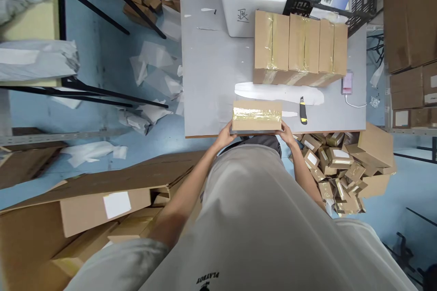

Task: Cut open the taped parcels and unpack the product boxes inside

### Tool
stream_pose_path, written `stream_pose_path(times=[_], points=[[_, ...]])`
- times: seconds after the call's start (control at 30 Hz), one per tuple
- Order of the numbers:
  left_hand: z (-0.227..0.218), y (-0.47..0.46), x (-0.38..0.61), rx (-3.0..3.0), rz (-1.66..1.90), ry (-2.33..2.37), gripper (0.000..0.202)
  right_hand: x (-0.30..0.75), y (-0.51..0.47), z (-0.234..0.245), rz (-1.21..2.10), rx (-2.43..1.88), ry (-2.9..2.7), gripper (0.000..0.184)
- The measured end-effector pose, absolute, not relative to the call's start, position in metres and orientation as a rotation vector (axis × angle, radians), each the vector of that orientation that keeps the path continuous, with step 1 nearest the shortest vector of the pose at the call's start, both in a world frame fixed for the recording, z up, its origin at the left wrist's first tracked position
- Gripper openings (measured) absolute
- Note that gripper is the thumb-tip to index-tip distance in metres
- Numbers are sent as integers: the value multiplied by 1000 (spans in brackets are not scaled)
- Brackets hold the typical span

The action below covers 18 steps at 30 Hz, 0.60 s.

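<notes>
A small cardboard box (257, 122) with shiny clear tape along its top sits at the front edge of the grey table (211, 86). My left hand (225, 135) grips its left end, and my right hand (286, 134) grips the right end. Both hands are closed on the box, though the fingertips are partly hidden by it. Just right of the box lies a box cutter (303, 111) with a black and yellow handle. Behind it, a long torn white patch (278, 92) marks the tabletop.
Three taped cartons (303, 50) stand in a row at the back. Behind them are a white bin (252, 13) with booklets and a black crate (362, 0). A phone (347, 82) with a cable lies right. Discarded boxes (336, 163) and a large open carton (105, 186) flank me.
</notes>
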<state>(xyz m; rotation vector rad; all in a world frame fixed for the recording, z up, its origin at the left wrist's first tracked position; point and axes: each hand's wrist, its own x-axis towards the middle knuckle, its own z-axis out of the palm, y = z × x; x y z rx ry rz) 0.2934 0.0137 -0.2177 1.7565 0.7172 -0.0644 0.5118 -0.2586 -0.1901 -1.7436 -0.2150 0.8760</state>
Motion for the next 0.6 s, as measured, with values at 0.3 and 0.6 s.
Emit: stream_pose_path(times=[0.3,0.6], points=[[-191,10,299,1530,151,863,65,516,-245,-159,816,-1761,-206,65],[-190,25,312,1551,106,1113,49,516,-213,-173,891,-1772,-132,90]])
